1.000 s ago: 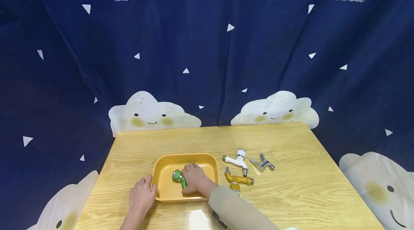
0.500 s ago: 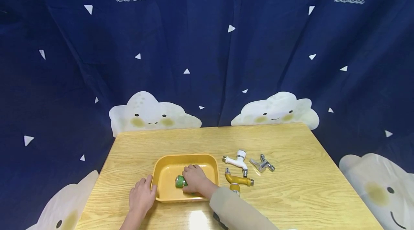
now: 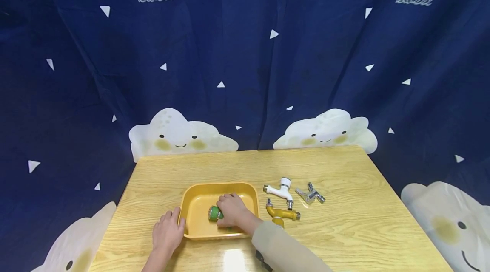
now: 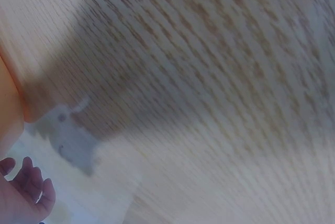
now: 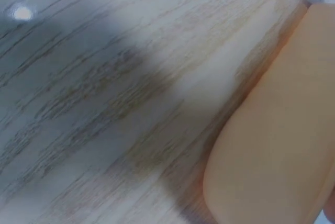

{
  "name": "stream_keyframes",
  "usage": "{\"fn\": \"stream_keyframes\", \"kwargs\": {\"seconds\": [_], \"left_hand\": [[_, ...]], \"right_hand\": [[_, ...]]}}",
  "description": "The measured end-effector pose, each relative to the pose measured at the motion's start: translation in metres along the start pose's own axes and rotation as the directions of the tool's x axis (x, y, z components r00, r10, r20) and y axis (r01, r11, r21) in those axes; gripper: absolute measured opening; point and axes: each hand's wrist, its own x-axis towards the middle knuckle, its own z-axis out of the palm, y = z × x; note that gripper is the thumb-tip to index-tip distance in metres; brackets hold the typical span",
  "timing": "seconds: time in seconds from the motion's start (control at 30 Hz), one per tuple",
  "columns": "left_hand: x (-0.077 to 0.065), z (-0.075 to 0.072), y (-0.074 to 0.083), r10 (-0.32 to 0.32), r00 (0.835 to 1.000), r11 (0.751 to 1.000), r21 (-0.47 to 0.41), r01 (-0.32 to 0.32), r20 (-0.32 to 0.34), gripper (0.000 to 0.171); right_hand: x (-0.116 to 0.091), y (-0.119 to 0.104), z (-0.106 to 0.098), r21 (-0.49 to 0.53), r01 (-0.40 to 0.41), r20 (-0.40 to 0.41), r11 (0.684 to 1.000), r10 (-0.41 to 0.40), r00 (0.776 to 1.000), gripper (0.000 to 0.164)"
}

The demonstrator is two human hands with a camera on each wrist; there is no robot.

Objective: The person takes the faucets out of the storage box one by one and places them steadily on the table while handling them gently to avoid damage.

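A green tap lies in the yellow tray, its ribbed green knob with a metal end pointing left. My right hand reaches over the tray's front right side and grips the tap's body, which is mostly hidden beneath the palm. Outside the tray's left wall, my left hand rests on the table, thumb at the rim and fingers relaxed. The left wrist view catches its loosely bent fingers beside the tray wall. In the right wrist view the tray's outer wall covers the right side.
Right of the tray lie a white tap, a yellow tap and a chrome tap on the wooden table. My right sleeve passes in front of the yellow tap. A dark blue curtain hangs behind the table.
The green tap has turned and moved slightly right and down in the tray, its body now mostly under my right hand. My left hand stays in place.
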Motion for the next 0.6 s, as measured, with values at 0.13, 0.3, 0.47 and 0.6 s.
{"fn": "stream_keyframes", "kwargs": {"seconds": [0.13, 0.3, 0.47, 0.6], "left_hand": [[0.0, -0.001, 0.0, -0.007, 1.0, 1.0, -0.004, 0.007, 0.015, 0.028], [0.0, -0.001, -0.001, -0.007, 0.999, 1.0, -0.004, 0.007, 0.045, 0.031], [0.0, -0.001, -0.001, -0.003, 0.999, 1.0, -0.005, 0.003, 0.041, 0.032], [0.001, -0.001, -0.001, 0.001, 0.999, 1.0, -0.002, -0.001, 0.035, 0.03]], "right_hand": [[-0.002, 0.003, -0.004, -0.013, 0.013, -0.041, 1.0, -0.014, 0.999, 0.044], [-0.007, 0.007, -0.012, -0.001, 0.016, -0.074, 1.0, -0.016, 0.997, 0.047], [-0.011, 0.011, -0.021, 0.004, 0.022, -0.101, 1.0, -0.021, 0.995, 0.048], [-0.016, 0.013, -0.028, 0.014, 0.034, -0.16, 0.999, -0.031, 0.987, 0.046]]}}
